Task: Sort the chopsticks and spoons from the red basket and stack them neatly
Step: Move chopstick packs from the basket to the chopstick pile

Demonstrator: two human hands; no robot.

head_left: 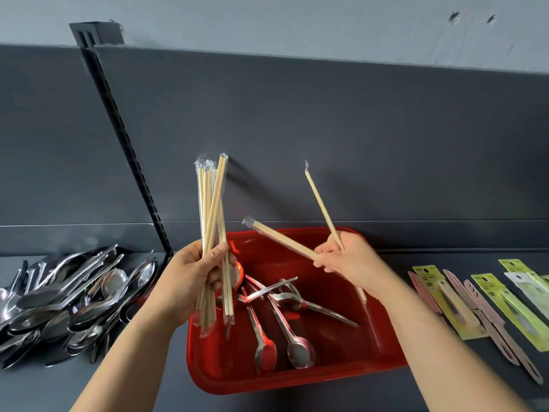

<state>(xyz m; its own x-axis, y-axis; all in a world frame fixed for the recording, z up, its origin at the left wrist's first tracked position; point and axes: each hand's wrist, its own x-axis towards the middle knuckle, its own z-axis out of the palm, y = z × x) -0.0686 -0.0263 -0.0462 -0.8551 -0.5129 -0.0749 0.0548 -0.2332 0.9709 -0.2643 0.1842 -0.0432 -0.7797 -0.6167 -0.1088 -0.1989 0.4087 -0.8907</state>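
Note:
A red basket (297,379) sits on the dark shelf in front of me, with several steel spoons (285,319) lying crossed inside it. My left hand (193,275) is closed around a bundle of several plastic-wrapped wooden chopsticks (212,203), held nearly upright above the basket's left side. My right hand (350,260) grips two wrapped chopstick pairs (285,239) over the basket's back rim; one points up and left, the other (322,203) stands steeper.
A heap of steel spoons (68,304) lies on the shelf to the left. Flat packaged items (475,307) in yellow-green and pink lie in a row on the right. A slotted black upright (124,144) and the dark back panel stand behind.

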